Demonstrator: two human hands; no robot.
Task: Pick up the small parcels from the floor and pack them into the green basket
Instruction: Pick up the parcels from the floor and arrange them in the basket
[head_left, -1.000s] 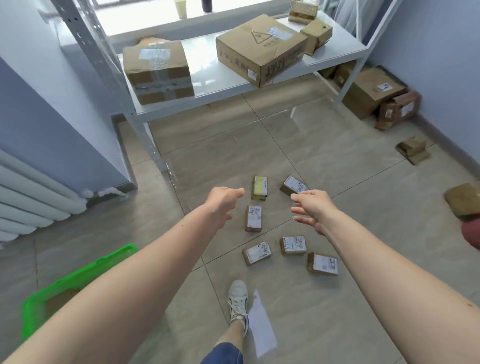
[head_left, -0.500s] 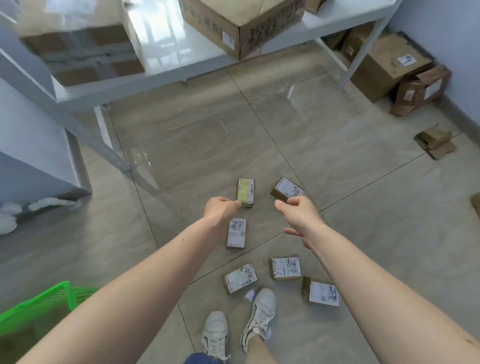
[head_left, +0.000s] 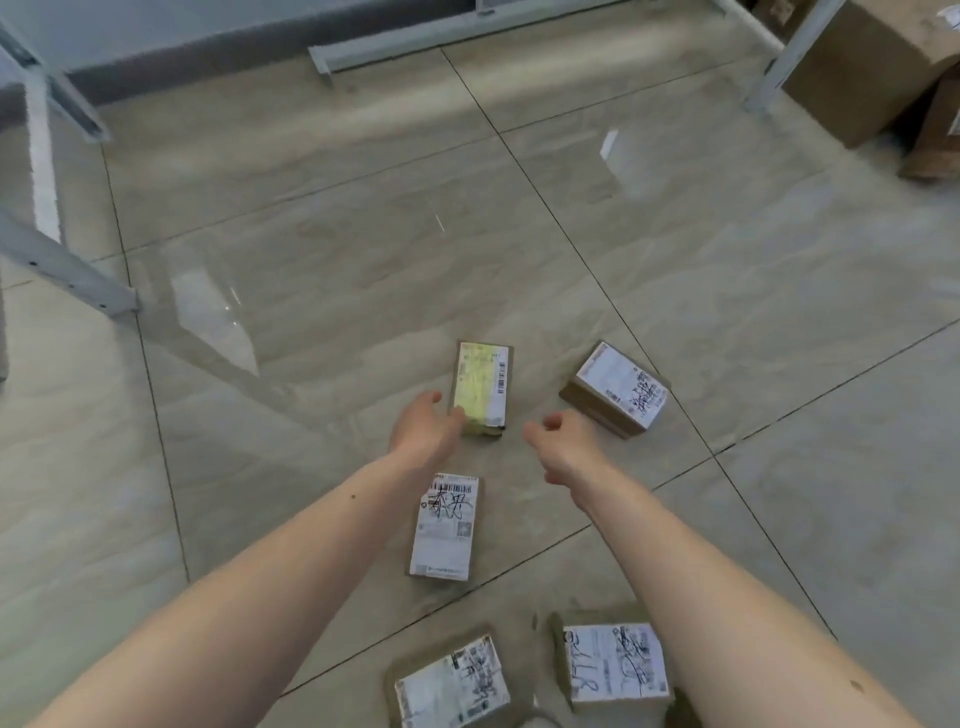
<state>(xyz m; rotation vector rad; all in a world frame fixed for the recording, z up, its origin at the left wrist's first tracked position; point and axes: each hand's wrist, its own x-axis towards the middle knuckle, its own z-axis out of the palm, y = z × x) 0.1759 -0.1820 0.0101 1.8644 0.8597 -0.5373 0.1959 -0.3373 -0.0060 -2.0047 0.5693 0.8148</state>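
Glossy tiled floor (head_left: 322, 270) bears five small labelled parcels (head_left: 442, 526) and big cardboard boxes (head_left: 857, 67).

Five small brown labelled parcels (head_left: 441, 525) were scattered flat on the tiled floor; the farthest parcel (head_left: 483, 387) was yellow-labelled.

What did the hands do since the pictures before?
Both hands reached down and forward: the left hand now touches the small yellow-labelled cardboard parcel, and the right hand nears the white-labelled cardboard parcel. Nothing is lifted; all parcels lie where they were.
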